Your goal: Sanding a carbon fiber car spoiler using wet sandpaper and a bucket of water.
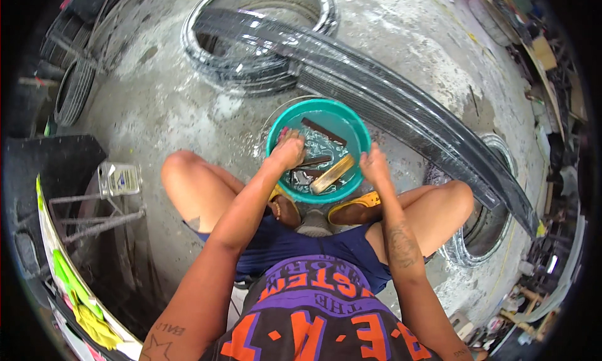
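A round teal bucket (276, 187) of water stands on the floor between my feet. My left hand (290, 149) is inside its left edge with curled fingers; a small pinkish-red bit shows at the fingertips, too hidden to name. At the right rim my right hand (375, 164) is closed, apparently gripping the bucket's edge. In the water lies a dark brown strip (323, 131) toward the far side. A yellowish wooden block (332, 174) slants near the front, beside another dark strip (311, 162) close to my left hand.
A long glossy black carbon-fibre panel (376, 88) lies across two tyres, one at the far side (263, 73) and one at the right (467, 251). A clear plastic jug (120, 179) is to my left. More tyres (75, 91) lean at far left. Clutter lines the right side.
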The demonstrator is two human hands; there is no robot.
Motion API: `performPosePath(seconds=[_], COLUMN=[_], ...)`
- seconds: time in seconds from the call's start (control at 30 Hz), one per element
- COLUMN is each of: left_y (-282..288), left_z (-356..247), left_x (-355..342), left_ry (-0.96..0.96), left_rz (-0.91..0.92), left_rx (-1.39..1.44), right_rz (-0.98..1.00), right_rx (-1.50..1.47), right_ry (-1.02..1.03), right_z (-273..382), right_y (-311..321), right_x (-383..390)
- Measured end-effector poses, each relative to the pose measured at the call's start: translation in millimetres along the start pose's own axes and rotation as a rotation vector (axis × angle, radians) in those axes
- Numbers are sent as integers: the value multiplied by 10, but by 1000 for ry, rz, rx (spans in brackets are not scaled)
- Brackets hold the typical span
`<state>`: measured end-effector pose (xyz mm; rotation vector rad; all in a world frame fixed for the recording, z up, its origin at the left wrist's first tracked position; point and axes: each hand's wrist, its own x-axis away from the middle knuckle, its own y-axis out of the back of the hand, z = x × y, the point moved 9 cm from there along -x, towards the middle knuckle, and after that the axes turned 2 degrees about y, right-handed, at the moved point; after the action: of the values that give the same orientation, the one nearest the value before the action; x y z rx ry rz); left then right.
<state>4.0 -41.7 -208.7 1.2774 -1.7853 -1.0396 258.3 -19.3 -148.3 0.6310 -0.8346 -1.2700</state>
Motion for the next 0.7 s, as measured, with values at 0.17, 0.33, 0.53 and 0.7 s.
performPosePath(seconds=[0.17, 0.33, 0.53, 0.7], left_y=[-115, -412, -617, 485], left_z=[125, 254, 274, -339], left_x=[-80, -198, -73, -105], left_ry=[28, 157, 274, 116], left_rz=[31, 66, 438, 234], left_rx=[86, 19, 156, 283], right_rz=[2, 250, -68, -292], right_rx=[-119, -414, -72, 103], right_ry=[8, -298, 223, 292], right_z=[-79, -99, 323, 206], right_y=[-209, -483, 798, 1597], right_x=[148, 422, -394, -1362])
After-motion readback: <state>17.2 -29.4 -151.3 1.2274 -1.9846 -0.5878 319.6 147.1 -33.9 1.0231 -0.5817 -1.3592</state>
